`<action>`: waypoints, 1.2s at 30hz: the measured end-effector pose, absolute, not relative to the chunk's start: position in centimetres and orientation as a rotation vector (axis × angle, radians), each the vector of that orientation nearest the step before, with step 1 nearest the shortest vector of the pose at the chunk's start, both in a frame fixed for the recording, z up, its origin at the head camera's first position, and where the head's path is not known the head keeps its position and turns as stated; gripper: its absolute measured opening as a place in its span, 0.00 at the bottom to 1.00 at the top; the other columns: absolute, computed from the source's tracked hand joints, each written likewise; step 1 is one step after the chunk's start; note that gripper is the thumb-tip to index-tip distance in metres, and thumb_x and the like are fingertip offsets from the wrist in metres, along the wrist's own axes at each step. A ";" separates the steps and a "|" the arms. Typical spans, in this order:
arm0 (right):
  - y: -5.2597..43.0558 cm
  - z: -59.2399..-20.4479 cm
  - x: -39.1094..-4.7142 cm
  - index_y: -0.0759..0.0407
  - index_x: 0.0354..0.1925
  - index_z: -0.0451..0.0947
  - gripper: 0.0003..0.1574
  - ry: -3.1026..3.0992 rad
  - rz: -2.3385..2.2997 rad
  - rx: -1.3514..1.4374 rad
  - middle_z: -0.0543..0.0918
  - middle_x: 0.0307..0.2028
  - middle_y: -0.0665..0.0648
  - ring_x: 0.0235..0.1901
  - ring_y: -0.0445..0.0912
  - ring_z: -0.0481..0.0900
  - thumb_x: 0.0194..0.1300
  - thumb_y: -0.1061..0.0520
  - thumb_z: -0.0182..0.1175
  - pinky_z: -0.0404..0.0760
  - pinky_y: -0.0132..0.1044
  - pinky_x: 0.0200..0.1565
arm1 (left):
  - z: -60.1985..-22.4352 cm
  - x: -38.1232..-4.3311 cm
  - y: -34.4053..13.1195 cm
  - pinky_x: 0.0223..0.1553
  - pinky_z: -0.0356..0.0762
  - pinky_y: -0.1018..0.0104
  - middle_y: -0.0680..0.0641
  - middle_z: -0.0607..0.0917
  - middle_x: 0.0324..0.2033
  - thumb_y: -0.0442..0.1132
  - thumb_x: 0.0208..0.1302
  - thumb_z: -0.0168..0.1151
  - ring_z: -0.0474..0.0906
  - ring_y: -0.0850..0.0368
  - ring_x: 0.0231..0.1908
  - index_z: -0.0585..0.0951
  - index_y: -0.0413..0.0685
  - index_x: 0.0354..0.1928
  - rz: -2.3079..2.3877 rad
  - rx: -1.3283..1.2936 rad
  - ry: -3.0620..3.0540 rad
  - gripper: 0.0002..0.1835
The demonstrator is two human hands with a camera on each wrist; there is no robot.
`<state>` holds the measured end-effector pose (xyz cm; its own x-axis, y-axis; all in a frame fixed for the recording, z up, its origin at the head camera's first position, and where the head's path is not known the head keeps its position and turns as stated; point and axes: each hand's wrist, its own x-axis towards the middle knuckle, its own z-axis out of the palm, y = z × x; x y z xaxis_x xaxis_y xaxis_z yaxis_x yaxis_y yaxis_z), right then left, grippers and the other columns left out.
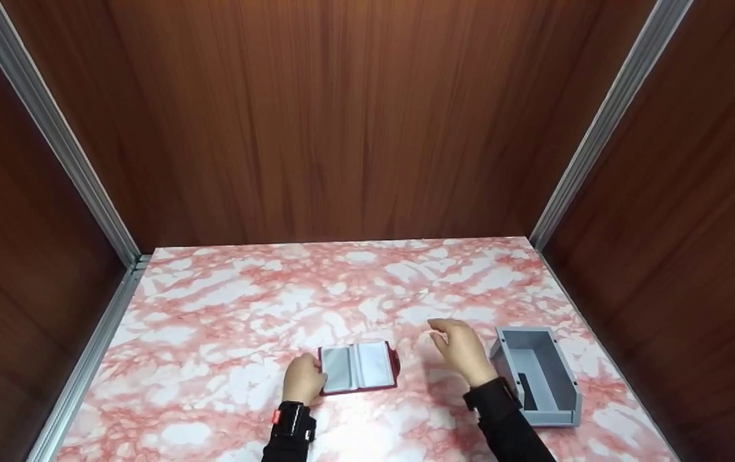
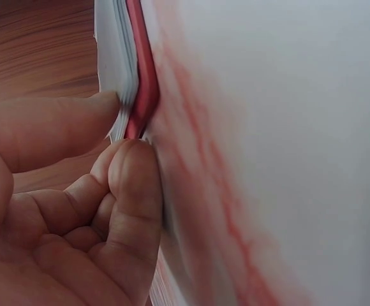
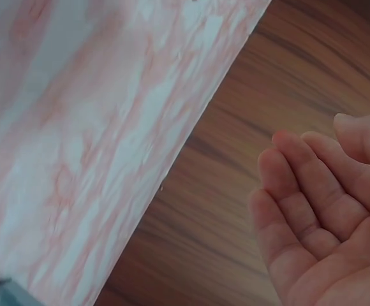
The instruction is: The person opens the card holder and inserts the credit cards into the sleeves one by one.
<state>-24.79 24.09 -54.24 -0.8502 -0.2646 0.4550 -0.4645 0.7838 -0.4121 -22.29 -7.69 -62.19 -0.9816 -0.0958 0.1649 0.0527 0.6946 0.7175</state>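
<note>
A small card holder point(image 1: 372, 366) with a dark red cover lies spread flat on the table, its clear plastic sleeves showing. My left hand point(image 1: 303, 380) is at its left edge. In the left wrist view, the thumb point(image 2: 57, 127) lies against the stacked sleeves point(image 2: 118, 57) and the curled fingers meet the red cover point(image 2: 148, 76) from the other side, pinching the edge. To the right of the card holder, my right hand point(image 1: 464, 350) is held apart from it with nothing in it. Its fingers point(image 3: 300, 210) are loosely bent in the right wrist view.
A grey open bin point(image 1: 569, 401) stands right of my right hand, with a black item point(image 1: 527, 391) inside along its left wall. Wood-grain panels point(image 1: 342, 128) enclose the back and sides of the pink-and-white marbled table point(image 1: 226, 321), with metal posts point(image 1: 605, 128) at the corners.
</note>
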 end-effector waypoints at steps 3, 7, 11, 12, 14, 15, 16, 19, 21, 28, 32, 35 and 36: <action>25.1 -53.9 -24.5 0.67 0.50 0.82 0.17 -2.619 0.756 0.519 0.85 0.43 0.63 0.44 0.57 0.82 0.62 0.67 0.65 0.78 0.51 0.48 | -62.2 -22.3 -7.7 0.38 0.77 0.51 0.47 0.80 0.24 0.29 0.44 0.70 0.79 0.45 0.29 0.79 0.38 0.29 -1.167 0.034 -2.706 0.10; 26.4 -53.4 -24.4 0.68 0.51 0.82 0.17 -2.621 0.747 0.488 0.85 0.44 0.64 0.44 0.58 0.82 0.62 0.67 0.65 0.78 0.52 0.48 | -62.2 -22.3 -7.6 0.39 0.77 0.51 0.47 0.80 0.24 0.29 0.43 0.70 0.79 0.45 0.30 0.79 0.38 0.29 -1.168 0.045 -2.698 0.09; 28.0 -52.9 -24.3 0.69 0.51 0.81 0.17 -2.632 0.723 0.447 0.85 0.44 0.65 0.43 0.58 0.82 0.62 0.67 0.64 0.79 0.53 0.47 | -62.2 -22.3 -7.6 0.40 0.77 0.51 0.46 0.81 0.25 0.29 0.44 0.70 0.79 0.45 0.30 0.79 0.38 0.30 -1.167 0.050 -2.707 0.10; 28.4 -52.8 -24.2 0.69 0.51 0.81 0.17 -2.638 0.722 0.433 0.85 0.44 0.65 0.43 0.59 0.82 0.63 0.67 0.64 0.79 0.53 0.46 | -62.1 -22.3 -7.6 0.40 0.77 0.51 0.46 0.81 0.25 0.29 0.44 0.70 0.79 0.45 0.31 0.79 0.38 0.30 -1.173 0.056 -2.711 0.10; 29.3 -52.6 -24.1 0.70 0.51 0.81 0.16 -2.652 0.724 0.400 0.84 0.44 0.66 0.43 0.59 0.82 0.63 0.67 0.64 0.79 0.54 0.46 | -62.0 -22.3 -7.6 0.40 0.78 0.51 0.46 0.81 0.26 0.30 0.45 0.71 0.79 0.45 0.31 0.80 0.38 0.30 -1.183 0.067 -2.718 0.10; 29.7 -52.5 -24.0 0.70 0.51 0.81 0.16 -2.656 0.724 0.382 0.84 0.44 0.67 0.43 0.60 0.82 0.64 0.67 0.63 0.79 0.54 0.46 | -62.0 -22.3 -7.6 0.40 0.78 0.51 0.46 0.82 0.26 0.30 0.45 0.71 0.79 0.45 0.31 0.80 0.38 0.31 -1.186 0.069 -2.721 0.10; 30.1 -52.5 -24.0 0.70 0.51 0.81 0.16 -2.661 0.727 0.366 0.84 0.45 0.67 0.43 0.60 0.82 0.64 0.67 0.63 0.79 0.54 0.46 | -62.0 -22.3 -7.5 0.40 0.77 0.51 0.46 0.82 0.26 0.30 0.46 0.71 0.79 0.45 0.31 0.80 0.38 0.31 -1.191 0.075 -2.724 0.10; 31.4 -52.3 -23.7 0.71 0.51 0.80 0.16 -2.681 0.743 0.324 0.83 0.45 0.68 0.43 0.61 0.82 0.65 0.67 0.62 0.79 0.55 0.46 | -62.1 -22.3 -7.5 0.40 0.77 0.51 0.46 0.81 0.26 0.30 0.45 0.71 0.79 0.45 0.31 0.80 0.38 0.30 -1.190 0.068 -2.722 0.10; 32.1 -52.3 -23.5 0.72 0.52 0.79 0.17 -2.699 0.758 0.297 0.83 0.46 0.69 0.44 0.61 0.82 0.66 0.67 0.61 0.78 0.55 0.46 | -62.1 -22.3 -7.5 0.39 0.77 0.51 0.46 0.81 0.25 0.30 0.45 0.71 0.79 0.45 0.30 0.79 0.38 0.30 -1.184 0.061 -2.720 0.10; 34.0 -52.1 -23.1 0.73 0.53 0.78 0.17 -2.744 0.757 0.232 0.83 0.43 0.69 0.41 0.61 0.82 0.67 0.66 0.59 0.78 0.55 0.43 | -62.0 -22.2 -7.6 0.39 0.77 0.51 0.46 0.81 0.24 0.29 0.44 0.71 0.79 0.45 0.30 0.79 0.37 0.29 -1.179 0.044 -2.706 0.10; 34.9 -52.0 -23.0 0.74 0.53 0.77 0.17 -2.767 0.769 0.196 0.83 0.42 0.69 0.40 0.61 0.82 0.68 0.66 0.59 0.79 0.55 0.43 | -61.9 -22.1 -7.6 0.39 0.77 0.51 0.46 0.81 0.24 0.29 0.44 0.72 0.79 0.45 0.30 0.79 0.37 0.29 -1.177 0.048 -2.708 0.10; 35.7 -52.0 -22.9 0.75 0.53 0.77 0.18 -2.792 0.765 0.176 0.83 0.42 0.70 0.40 0.62 0.82 0.68 0.66 0.58 0.78 0.56 0.43 | -62.0 -22.2 -7.5 0.38 0.77 0.51 0.46 0.81 0.24 0.29 0.43 0.71 0.79 0.44 0.29 0.79 0.37 0.29 -1.169 0.046 -2.700 0.10; 36.0 -52.0 -22.9 0.75 0.53 0.77 0.18 -2.799 0.753 0.172 0.83 0.42 0.70 0.40 0.62 0.82 0.67 0.66 0.58 0.78 0.56 0.43 | -62.0 -22.2 -7.5 0.38 0.77 0.51 0.46 0.81 0.24 0.29 0.43 0.71 0.79 0.44 0.29 0.80 0.36 0.29 -1.167 0.043 -2.696 0.10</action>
<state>-22.93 36.01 -52.03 -0.9649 -0.0515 0.2575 -0.1738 0.8603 -0.4792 -22.18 -7.52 -62.02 -0.9790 -0.1070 0.1736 0.0534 0.6871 0.7246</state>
